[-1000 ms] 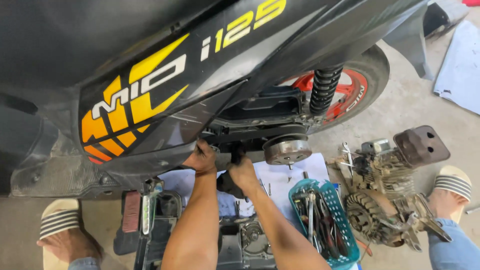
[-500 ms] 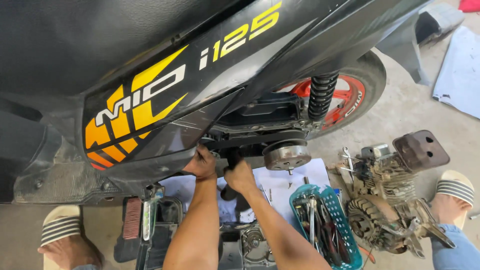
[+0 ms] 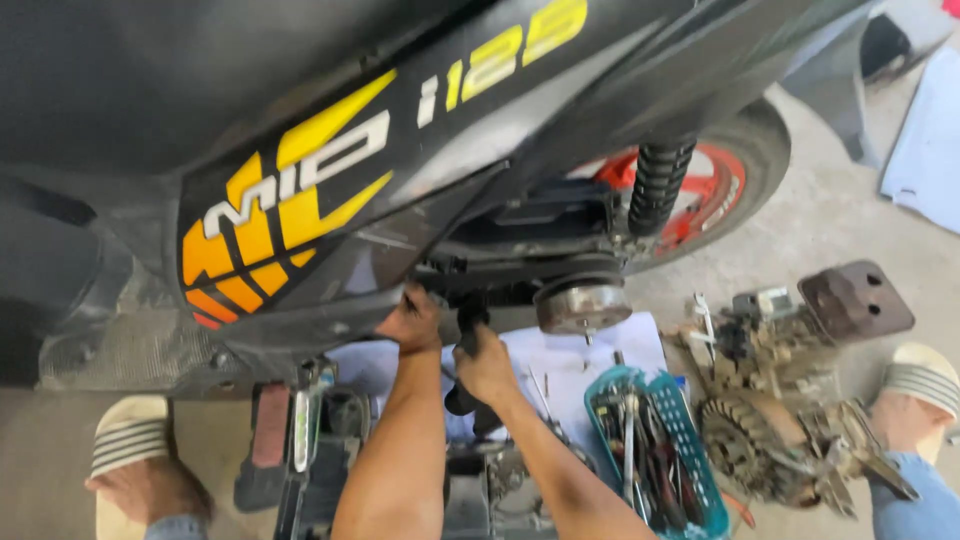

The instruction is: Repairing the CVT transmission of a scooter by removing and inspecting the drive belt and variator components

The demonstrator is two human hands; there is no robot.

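A black scooter [image 3: 330,150] with yellow and orange graphics fills the upper view. Its side drive cover is off, exposing a metal clutch drum [image 3: 583,303] in front of the rear wheel [image 3: 720,190]. My left hand [image 3: 412,322] reaches up under the body panel and presses against the engine area. Just to its right, my right hand [image 3: 487,365] is closed around a dark tool handle [image 3: 468,330] that points up into the same spot. What the left fingers hold is hidden under the panel.
A teal basket [image 3: 690,460] full of hand tools lies at lower right on white paper [image 3: 570,360]. A dismantled engine [image 3: 790,410] sits to its right. Dark parts and a tray [image 3: 300,450] lie lower left. My sandalled feet [image 3: 135,460] flank the work.
The view has shifted slightly and my hands have moved a little left and up under the panel. My right hand still grips the dark tool.
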